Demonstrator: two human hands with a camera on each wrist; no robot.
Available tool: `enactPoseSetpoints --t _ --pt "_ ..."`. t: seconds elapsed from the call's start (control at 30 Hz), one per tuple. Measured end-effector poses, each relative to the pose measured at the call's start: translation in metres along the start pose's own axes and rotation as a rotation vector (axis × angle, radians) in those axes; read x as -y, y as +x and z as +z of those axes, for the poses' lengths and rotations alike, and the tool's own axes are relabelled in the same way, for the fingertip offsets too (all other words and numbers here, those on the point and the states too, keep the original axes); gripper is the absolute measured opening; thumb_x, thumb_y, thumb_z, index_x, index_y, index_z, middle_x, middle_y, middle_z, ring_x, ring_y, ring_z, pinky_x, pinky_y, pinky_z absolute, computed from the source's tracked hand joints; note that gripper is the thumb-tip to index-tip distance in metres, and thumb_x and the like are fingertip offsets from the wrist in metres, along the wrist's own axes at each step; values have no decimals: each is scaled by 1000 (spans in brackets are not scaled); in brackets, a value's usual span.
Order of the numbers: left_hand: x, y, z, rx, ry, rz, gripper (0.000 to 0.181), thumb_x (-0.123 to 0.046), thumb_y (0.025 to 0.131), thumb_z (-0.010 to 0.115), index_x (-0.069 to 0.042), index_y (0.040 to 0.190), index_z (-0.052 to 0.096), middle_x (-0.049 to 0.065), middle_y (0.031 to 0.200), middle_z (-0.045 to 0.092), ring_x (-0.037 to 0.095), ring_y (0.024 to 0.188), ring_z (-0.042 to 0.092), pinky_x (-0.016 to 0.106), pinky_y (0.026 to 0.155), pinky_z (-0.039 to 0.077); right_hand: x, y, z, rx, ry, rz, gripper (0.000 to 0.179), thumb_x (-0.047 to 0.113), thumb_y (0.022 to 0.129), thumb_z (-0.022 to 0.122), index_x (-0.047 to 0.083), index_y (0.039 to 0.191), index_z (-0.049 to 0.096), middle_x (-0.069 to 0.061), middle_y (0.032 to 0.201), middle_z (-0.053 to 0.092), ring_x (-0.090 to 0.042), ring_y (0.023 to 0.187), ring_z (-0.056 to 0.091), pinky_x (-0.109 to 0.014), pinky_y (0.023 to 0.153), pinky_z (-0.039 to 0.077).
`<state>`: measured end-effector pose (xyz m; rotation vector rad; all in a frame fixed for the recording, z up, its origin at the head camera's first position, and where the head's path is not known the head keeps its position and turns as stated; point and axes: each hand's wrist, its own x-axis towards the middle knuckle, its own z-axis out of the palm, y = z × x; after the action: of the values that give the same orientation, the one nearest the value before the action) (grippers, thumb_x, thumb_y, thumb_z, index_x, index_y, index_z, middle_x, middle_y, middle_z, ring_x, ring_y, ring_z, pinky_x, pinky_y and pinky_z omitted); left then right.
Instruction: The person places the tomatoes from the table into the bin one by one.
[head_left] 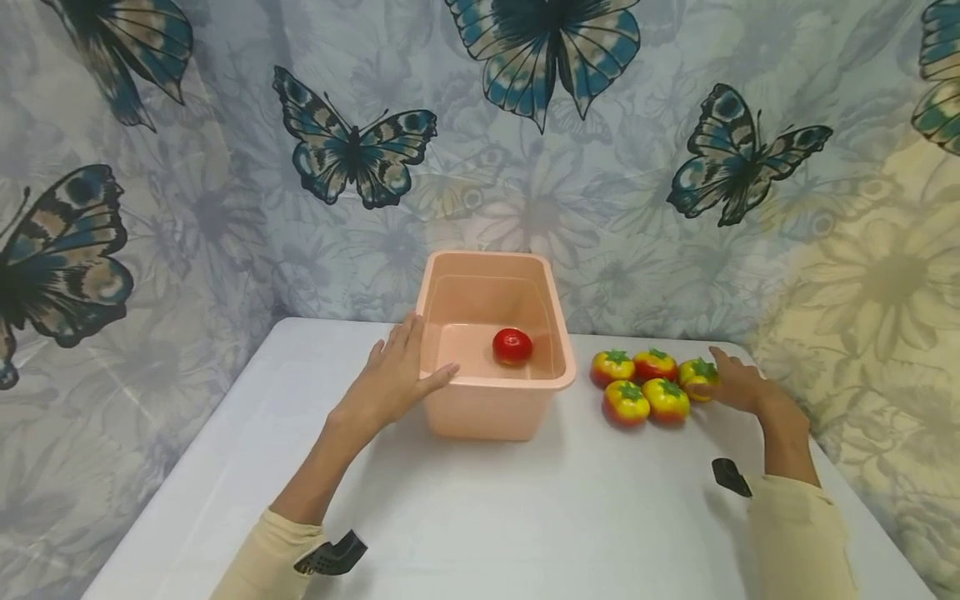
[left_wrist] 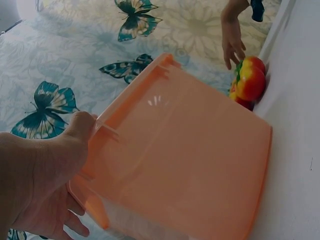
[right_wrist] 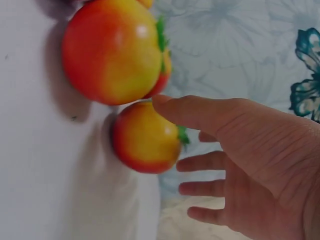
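A peach-coloured plastic bin (head_left: 483,408) stands on the table with one red round fruit (head_left: 512,347) inside. My left hand (head_left: 386,379) rests at its near left corner, fingers straight along the left rim and thumb over the front rim. Right of the bin, several red-and-yellow tomato-like fruits (head_left: 626,403) with green leafy tops sit in a cluster. My right hand (head_left: 738,383) is at the rightmost fruit (right_wrist: 147,137), its fingers spread and extended. In the right wrist view, the thumb tip (right_wrist: 161,101) overlaps that fruit's upper edge, and the other fingers lie beyond it.
The white table (head_left: 600,517) backs onto a butterfly-and-flower patterned cloth (head_left: 622,250), which also rises along both sides. Black wrist devices (head_left: 333,554) are worn at both sleeves.
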<state>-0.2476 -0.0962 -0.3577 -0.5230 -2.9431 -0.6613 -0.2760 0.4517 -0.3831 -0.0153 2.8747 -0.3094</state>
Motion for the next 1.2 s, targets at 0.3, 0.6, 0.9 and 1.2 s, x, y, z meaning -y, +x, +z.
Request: enactPoseSetpoints --t 0.3,0.6,0.9,1.2 --pt "2 1 -1 2 4 1 108 -82 87 29 -3 157 4 12 166 6 33 153 12 59 120 15 -8 7 16 52 47 34 105 58 94 48 -25 142 5 -50 141 21 -68 124 28 -74 101 29" --pt "0 1 -3 6 -6 -5 107 -80 87 32 -4 157 4 13 166 6 35 152 12 60 120 15 -10 2 12 -106 70 29 99 54 90 59 -25 131 15 -47 118 43 -57 100 52 -63 81 46" --pt "0 0 -2 17 -23 -21 108 -82 86 31 -6 157 2 11 166 4 32 153 11 58 121 15 7 -4 -6 -264 214 -41 98 43 93 56 -21 141 -1 -45 115 39 -49 96 50 -55 78 47" --pt "1 1 -2 10 -10 -8 111 -85 84 27 -6 157 3 11 166 4 32 153 12 57 121 16 35 -17 -22 -435 184 -63 94 49 91 60 -17 142 18 -37 118 45 -46 95 52 -57 78 49"
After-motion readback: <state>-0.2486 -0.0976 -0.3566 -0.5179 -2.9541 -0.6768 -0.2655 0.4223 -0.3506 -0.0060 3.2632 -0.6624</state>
